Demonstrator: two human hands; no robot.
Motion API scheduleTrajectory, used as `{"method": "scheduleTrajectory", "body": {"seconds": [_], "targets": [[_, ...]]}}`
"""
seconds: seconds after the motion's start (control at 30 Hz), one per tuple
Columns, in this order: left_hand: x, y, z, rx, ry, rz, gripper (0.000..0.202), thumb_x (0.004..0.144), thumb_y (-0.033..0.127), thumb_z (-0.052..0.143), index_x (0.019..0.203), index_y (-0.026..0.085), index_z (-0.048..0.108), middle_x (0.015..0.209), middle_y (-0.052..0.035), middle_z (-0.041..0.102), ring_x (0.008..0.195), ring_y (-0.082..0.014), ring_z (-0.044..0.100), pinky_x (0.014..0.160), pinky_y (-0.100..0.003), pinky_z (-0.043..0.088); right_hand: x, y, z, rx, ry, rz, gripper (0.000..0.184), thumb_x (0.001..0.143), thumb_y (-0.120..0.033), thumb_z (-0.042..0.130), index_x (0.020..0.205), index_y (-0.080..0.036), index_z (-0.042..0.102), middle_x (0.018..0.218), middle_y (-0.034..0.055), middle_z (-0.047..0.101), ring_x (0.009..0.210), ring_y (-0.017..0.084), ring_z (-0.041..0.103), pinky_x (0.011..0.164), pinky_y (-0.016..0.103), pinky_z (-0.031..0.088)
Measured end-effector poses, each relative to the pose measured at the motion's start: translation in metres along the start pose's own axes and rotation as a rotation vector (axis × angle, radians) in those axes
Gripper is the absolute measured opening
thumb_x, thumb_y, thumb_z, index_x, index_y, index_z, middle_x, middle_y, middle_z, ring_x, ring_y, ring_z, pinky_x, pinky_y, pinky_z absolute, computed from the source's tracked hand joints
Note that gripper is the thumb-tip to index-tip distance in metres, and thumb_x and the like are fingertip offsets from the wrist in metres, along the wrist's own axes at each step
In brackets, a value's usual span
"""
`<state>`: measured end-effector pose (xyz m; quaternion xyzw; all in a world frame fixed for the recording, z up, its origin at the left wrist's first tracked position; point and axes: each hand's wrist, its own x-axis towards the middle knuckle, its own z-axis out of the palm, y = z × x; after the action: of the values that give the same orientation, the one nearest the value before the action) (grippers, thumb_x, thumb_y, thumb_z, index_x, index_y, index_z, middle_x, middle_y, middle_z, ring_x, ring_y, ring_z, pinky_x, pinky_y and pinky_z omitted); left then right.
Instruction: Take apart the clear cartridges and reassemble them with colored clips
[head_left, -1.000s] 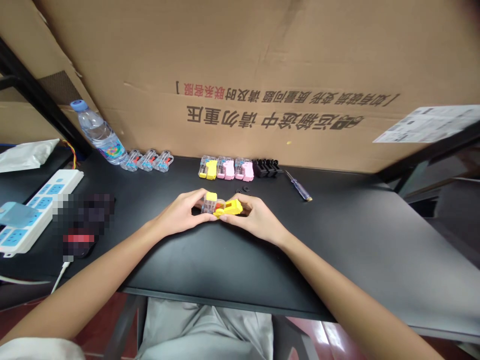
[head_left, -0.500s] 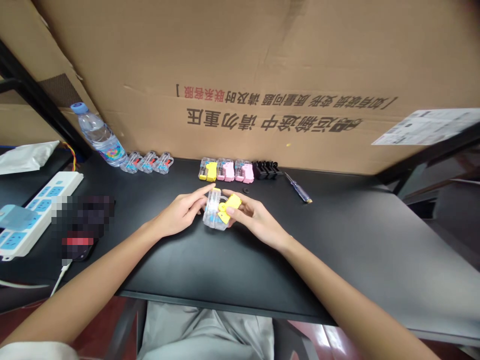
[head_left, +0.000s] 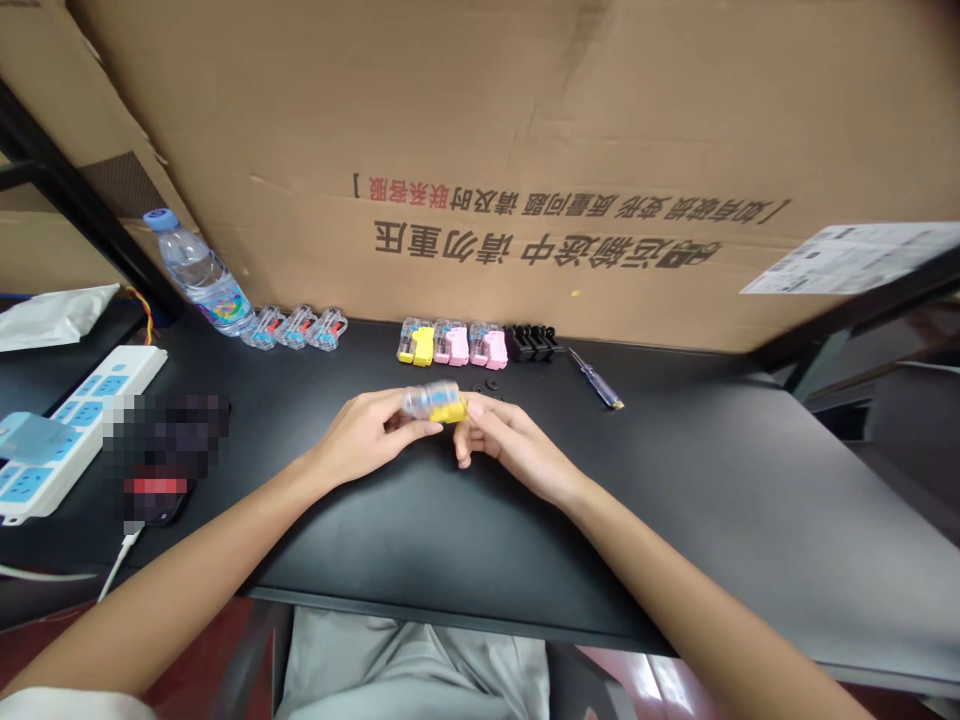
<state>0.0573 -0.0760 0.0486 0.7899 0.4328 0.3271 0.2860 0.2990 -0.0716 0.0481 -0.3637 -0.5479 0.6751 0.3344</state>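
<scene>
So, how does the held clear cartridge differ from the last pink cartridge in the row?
The clear cartridge has a yellow piece; the last pink cartridge has a pink piece. The clear cartridge is held by the left hand and right hand; the last pink cartridge rests on the black desk. Both have clear plastic bodies.

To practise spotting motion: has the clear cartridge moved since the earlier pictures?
Yes: the clear cartridge now lies sideways, closer to the pink cartridges.
</scene>
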Motion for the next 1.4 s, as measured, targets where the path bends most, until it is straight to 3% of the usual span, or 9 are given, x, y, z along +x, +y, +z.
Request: {"method": "scheduleTrajectory", "body": {"seconds": [0.1, 0.27, 0.47, 0.67, 0.8, 0.97, 1.1, 1.23, 1.4], "targets": [[0.001, 0.000, 0.002, -0.141, 0.012, -0.117, 0.042, 0.102, 0.056, 0.061, 0.108, 0.016, 0.074, 0.073, 0.0005, 0.066, 0.061, -0.0146, 0.057, 0.059, -0.025, 0.045, 0.001, -0.002, 0.000, -0.160, 0.107, -0.058, 0.053, 0.090, -0.062, 0.078, 0.120, -0.018, 0.074, 0.071, -0.0002, 0.070, 0.062, 0.016, 0.064, 0.070, 0.033, 0.058], [0.002, -0.003, 0.007, -0.437, -0.128, -0.180, 0.050, 0.101, 0.053, 0.065, 0.137, 0.020, 0.058, 0.106, -0.0064, 0.072, 0.071, -0.0132, 0.067, 0.060, -0.022, 0.053, 0.003, 0.000, 0.004, -0.153, 0.210, -0.105, 0.050, 0.091, -0.063, 0.075, 0.109, -0.016, 0.076, 0.076, 0.0030, 0.072, 0.064, 0.016, 0.066, 0.067, 0.032, 0.058], [0.005, -0.002, 0.005, -0.494, -0.054, -0.219, 0.037, 0.099, 0.052, 0.066, 0.114, 0.018, 0.064, 0.100, -0.0049, 0.071, 0.065, -0.0103, 0.066, 0.054, -0.020, 0.051, 0.002, -0.003, 0.006, -0.232, 0.213, -0.103, 0.049, 0.081, -0.064, 0.084, 0.099, -0.019, 0.076, 0.090, 0.0066, 0.076, 0.071, 0.018, 0.069, 0.068, 0.034, 0.060], [0.006, 0.005, -0.009, -0.467, 0.127, -0.162, 0.035, 0.097, 0.051, 0.068, 0.106, 0.017, 0.069, 0.085, -0.0026, 0.072, 0.057, -0.0095, 0.061, 0.054, -0.021, 0.053, 0.000, -0.011, 0.003, -0.285, 0.421, -0.222, 0.046, 0.087, -0.067, 0.077, 0.093, -0.022, 0.073, 0.081, 0.0057, 0.074, 0.070, 0.021, 0.069, 0.073, 0.038, 0.062], [0.005, 0.008, -0.006, -0.395, -0.005, -0.149, 0.034, 0.095, 0.048, 0.072, 0.105, 0.015, 0.070, 0.077, -0.0029, 0.073, 0.058, -0.0132, 0.066, 0.056, -0.024, 0.055, 0.000, -0.009, 0.006, -0.343, 0.287, -0.200, 0.049, 0.085, -0.069, 0.077, 0.093, -0.021, 0.075, 0.088, 0.0072, 0.077, 0.074, 0.023, 0.070, 0.070, 0.037, 0.061], [0.006, 0.011, -0.010, -0.333, 0.184, -0.083, 0.029, 0.100, 0.044, 0.064, 0.104, 0.017, 0.072, 0.090, -0.0054, 0.078, 0.068, -0.0137, 0.068, 0.065, -0.025, 0.056, 0.000, -0.011, 0.005, -0.312, 0.358, -0.233, 0.046, 0.087, -0.067, 0.077, 0.096, -0.022, 0.076, 0.089, 0.0065, 0.077, 0.075, 0.022, 0.070, 0.072, 0.037, 0.060], [0.006, 0.011, -0.011, -0.266, 0.082, -0.086, 0.028, 0.097, 0.045, 0.069, 0.096, 0.017, 0.073, 0.080, -0.0035, 0.076, 0.063, -0.0140, 0.066, 0.060, -0.025, 0.052, 0.000, -0.013, 0.005, -0.333, 0.235, -0.182, 0.043, 0.086, -0.063, 0.079, 0.098, -0.022, 0.078, 0.091, 0.0065, 0.079, 0.077, 0.023, 0.071, 0.072, 0.037, 0.059], [0.007, 0.009, -0.008, -0.325, 0.229, -0.114, 0.034, 0.101, 0.049, 0.064, 0.103, 0.017, 0.073, 0.087, -0.0045, 0.076, 0.068, -0.0144, 0.067, 0.063, -0.024, 0.054, 0.000, -0.012, 0.004, -0.325, 0.383, -0.245, 0.042, 0.088, -0.063, 0.077, 0.096, -0.022, 0.077, 0.096, 0.0075, 0.080, 0.086, 0.026, 0.074, 0.083, 0.040, 0.060], [0.006, 0.011, -0.009, -0.265, 0.200, -0.080, 0.032, 0.097, 0.048, 0.070, 0.098, 0.017, 0.076, 0.077, -0.0028, 0.075, 0.061, -0.0141, 0.064, 0.063, -0.026, 0.054, 0.001, -0.011, 0.001, -0.374, 0.301, -0.232, 0.038, 0.090, -0.060, 0.077, 0.101, -0.023, 0.080, 0.103, 0.0079, 0.082, 0.094, 0.030, 0.075, 0.090, 0.043, 0.059]]}}
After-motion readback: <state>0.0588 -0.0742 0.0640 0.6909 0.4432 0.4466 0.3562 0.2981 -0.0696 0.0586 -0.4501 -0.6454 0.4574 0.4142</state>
